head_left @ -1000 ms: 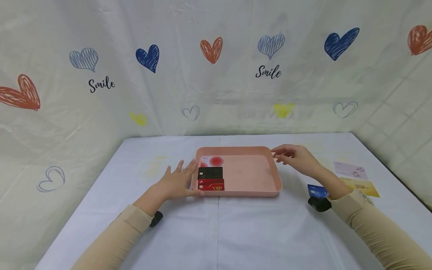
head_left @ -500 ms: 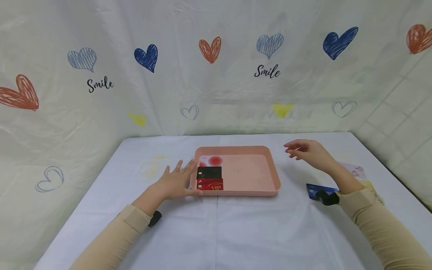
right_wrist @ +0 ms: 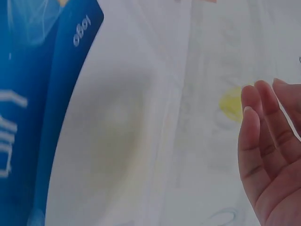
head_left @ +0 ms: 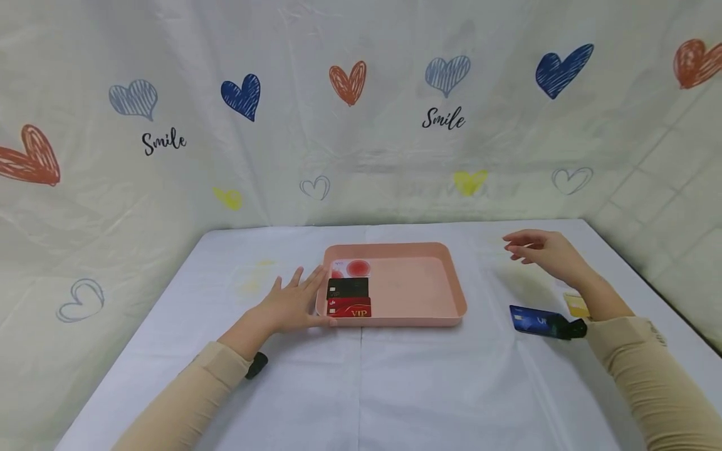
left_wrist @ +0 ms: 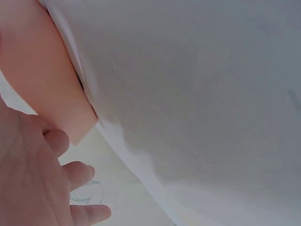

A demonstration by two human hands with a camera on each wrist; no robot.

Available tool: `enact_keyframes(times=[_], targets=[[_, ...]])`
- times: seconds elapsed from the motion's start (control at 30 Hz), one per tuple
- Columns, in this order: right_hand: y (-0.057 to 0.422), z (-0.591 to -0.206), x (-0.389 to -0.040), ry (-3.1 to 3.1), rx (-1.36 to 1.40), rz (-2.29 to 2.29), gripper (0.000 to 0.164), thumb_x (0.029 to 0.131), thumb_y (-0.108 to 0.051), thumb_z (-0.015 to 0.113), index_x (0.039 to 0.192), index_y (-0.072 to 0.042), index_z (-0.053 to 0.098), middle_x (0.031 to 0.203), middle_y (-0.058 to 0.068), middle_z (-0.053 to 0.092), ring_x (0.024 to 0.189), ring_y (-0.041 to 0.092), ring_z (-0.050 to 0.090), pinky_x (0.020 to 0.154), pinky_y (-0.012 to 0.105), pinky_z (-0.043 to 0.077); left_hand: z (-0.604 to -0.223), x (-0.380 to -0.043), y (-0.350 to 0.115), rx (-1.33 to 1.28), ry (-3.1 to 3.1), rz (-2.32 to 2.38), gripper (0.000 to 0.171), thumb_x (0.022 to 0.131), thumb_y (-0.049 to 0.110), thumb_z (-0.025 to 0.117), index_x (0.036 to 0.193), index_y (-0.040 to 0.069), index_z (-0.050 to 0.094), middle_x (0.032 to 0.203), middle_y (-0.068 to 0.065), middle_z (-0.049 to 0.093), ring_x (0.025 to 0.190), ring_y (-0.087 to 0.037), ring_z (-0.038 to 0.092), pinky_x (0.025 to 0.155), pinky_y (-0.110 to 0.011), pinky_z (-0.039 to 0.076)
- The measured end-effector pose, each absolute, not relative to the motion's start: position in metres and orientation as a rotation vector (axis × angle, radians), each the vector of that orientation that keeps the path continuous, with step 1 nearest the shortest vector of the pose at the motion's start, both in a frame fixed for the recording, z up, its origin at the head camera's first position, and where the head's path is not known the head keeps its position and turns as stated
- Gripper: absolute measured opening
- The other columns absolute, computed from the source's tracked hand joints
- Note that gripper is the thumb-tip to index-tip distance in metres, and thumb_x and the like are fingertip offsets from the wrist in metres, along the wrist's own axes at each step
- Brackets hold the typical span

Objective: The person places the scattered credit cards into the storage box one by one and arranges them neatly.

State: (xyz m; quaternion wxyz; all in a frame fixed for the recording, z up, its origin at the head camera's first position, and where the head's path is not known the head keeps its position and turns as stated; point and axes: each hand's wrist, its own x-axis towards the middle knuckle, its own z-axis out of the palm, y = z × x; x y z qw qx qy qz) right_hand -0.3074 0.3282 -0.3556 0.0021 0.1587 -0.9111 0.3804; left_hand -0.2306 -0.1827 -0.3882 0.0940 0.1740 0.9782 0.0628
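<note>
A shallow pink tray [head_left: 417, 322] lies in the middle of the table, with three cards along its left side. They are a white card with red circles [head_left: 358, 268], a black VIP card [head_left: 348, 287] and a red VIP card [head_left: 350, 307]. My left hand [head_left: 290, 305] has its fingers spread and touches the tray's left edge. My right hand [head_left: 544, 252] is raised over the table to the right of the tray, fingers loosely bent, holding nothing. Below it lies a blue card [head_left: 533, 319], large in the right wrist view too; the wrist camera overlaps its right end.
A yellow card [head_left: 576, 305] lies at the right, partly hidden by my right forearm. A white curtain [head_left: 383, 144] with printed hearts hangs behind the white-covered table [head_left: 429, 382].
My right hand has moved away from the tray's right edge, out to the right. More of the blue card shows, while the pink card has become hidden. My left hand stays at the tray.
</note>
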Motion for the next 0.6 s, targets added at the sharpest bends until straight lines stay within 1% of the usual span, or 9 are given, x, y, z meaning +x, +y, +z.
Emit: enact_keyframes(times=[0.07,0.13,0.2,0.23,0.3,0.37,0.43,0.5,0.6], targets=[[0.335,-0.355,-0.307,-2.846,0.479,1.196,0.039,0.105,-0.020,0.061,0.136,0.005,0.060,0.120,0.020,0.070,0.088,-0.002,0.067,0.074,0.021,0.056,-0.388,-0.230,-0.183,0.508,2.897,0.194,0.114,0.084,0.077,0.062,0.167,0.018,0.011,0.172,-0.004,0.013,0.154,-0.044,0.009,0.114,-0.075,0.010],[0.341,-0.354,-0.306,-2.835,0.465,1.195,0.039,0.105,-0.019,0.061,0.135,0.006,0.060,0.113,0.005,0.074,0.086,-0.005,0.065,0.073,0.018,0.055,-0.387,-0.229,-0.183,0.509,2.895,0.199,0.114,0.084,0.077,0.063,0.167,0.018,0.011,0.172,-0.004,0.013,0.154,-0.044,0.009,0.114,-0.075,0.010],[0.346,-0.353,-0.305,-2.829,0.450,1.198,0.039,0.106,-0.018,0.059,0.136,0.008,0.059,0.112,0.001,0.073,0.085,-0.007,0.064,0.072,0.016,0.054,-0.387,-0.229,-0.183,0.508,2.894,0.193,0.114,0.084,0.078,0.062,0.167,0.019,0.011,0.172,-0.004,0.012,0.154,-0.044,0.009,0.114,-0.075,0.010],[0.349,-0.352,-0.304,-2.830,0.440,1.196,0.039,0.106,-0.018,0.059,0.136,0.008,0.058,0.110,-0.005,0.072,0.085,-0.008,0.064,0.072,0.016,0.054,-0.386,-0.230,-0.183,0.509,2.895,0.190,0.114,0.084,0.078,0.062,0.167,0.019,0.011,0.172,-0.004,0.012,0.154,-0.044,0.009,0.114,-0.075,0.010],[0.353,-0.352,-0.303,-2.840,0.427,1.185,0.041,0.107,-0.021,0.057,0.137,0.008,0.057,0.110,-0.006,0.071,0.085,-0.010,0.062,0.072,0.015,0.053,-0.386,-0.230,-0.183,0.513,2.897,0.183,0.113,0.084,0.078,0.062,0.167,0.018,0.011,0.172,-0.004,0.012,0.154,-0.044,0.009,0.114,-0.075,0.010],[0.358,-0.352,-0.302,-2.849,0.403,1.169,0.042,0.108,-0.023,0.056,0.137,0.007,0.057,0.114,0.002,0.070,0.085,-0.010,0.061,0.072,0.014,0.053,-0.387,-0.231,-0.183,0.507,2.893,0.185,0.114,0.084,0.077,0.062,0.167,0.018,0.011,0.172,-0.004,0.012,0.154,-0.044,0.009,0.114,-0.075,0.010],[0.364,-0.353,-0.302,-2.857,0.372,1.154,0.044,0.108,-0.026,0.055,0.138,0.007,0.056,0.115,0.004,0.069,0.084,-0.011,0.060,0.072,0.014,0.052,-0.388,-0.231,-0.183,0.505,2.894,0.191,0.114,0.084,0.077,0.062,0.167,0.018,0.011,0.172,-0.004,0.012,0.154,-0.044,0.009,0.114,-0.075,0.010],[0.370,-0.355,-0.303,-2.867,0.323,1.134,0.047,0.108,-0.030,0.055,0.138,0.006,0.056,0.117,0.012,0.069,0.083,-0.012,0.059,0.071,0.015,0.052,-0.389,-0.230,-0.184,0.503,2.892,0.200,0.114,0.083,0.078,0.062,0.167,0.019,0.011,0.172,-0.004,0.011,0.154,-0.044,0.009,0.114,-0.074,0.009],[0.380,-0.359,-0.304,-2.890,0.251,1.114,0.050,0.108,-0.033,0.055,0.140,0.005,0.054,0.120,0.024,0.067,0.083,-0.006,0.060,0.070,0.019,0.052,-0.392,-0.231,-0.184,0.502,2.896,0.199,0.115,0.083,0.079,0.061,0.167,0.019,0.011,0.172,-0.003,0.011,0.155,-0.044,0.008,0.114,-0.074,0.009]])
